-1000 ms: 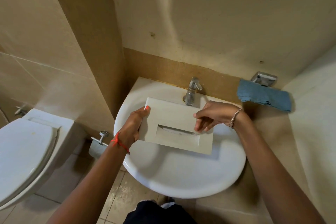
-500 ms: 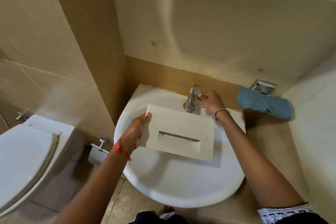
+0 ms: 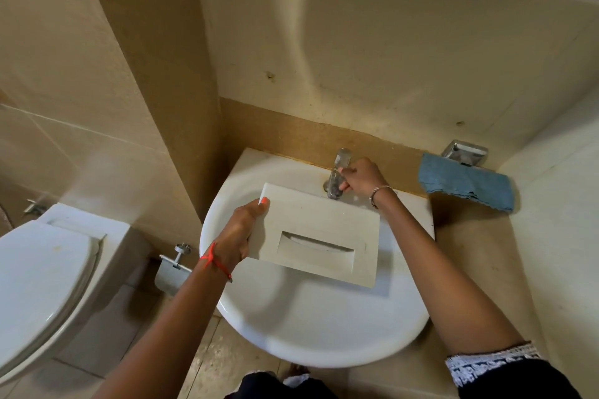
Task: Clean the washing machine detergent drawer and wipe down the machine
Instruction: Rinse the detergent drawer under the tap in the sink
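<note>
Beige-tiled bathroom; white basin [image 3: 291, 334] mounted against the back wall. My left hand [image 3: 241, 233] grips the detergent drawer [image 3: 324, 217] by its left end, thumb on top near the far left corner of the front panel, fingers curled beneath. Drawer is over the basin bowl, panel face up, recessed handle slot toward me; its body below the panel is hidden, and I cannot tell whether it touches the bowl. My right hand [image 3: 361, 176] is closed around the tap [image 3: 341, 157] at the middle of the basin's back edge, fingers wrapped round the chrome body. Red thread [image 3: 215, 264] on my left wrist, beaded bracelet [image 3: 377, 194] on the right. Beyond the basin's right back corner, a blue cloth [image 3: 466, 185] hangs over a chrome holder [image 3: 465, 152] on the wall. Left of the basin: a toilet roll holder [image 3: 171, 272] low on the wall, then a white toilet [image 3: 42, 285], lid down.
</note>
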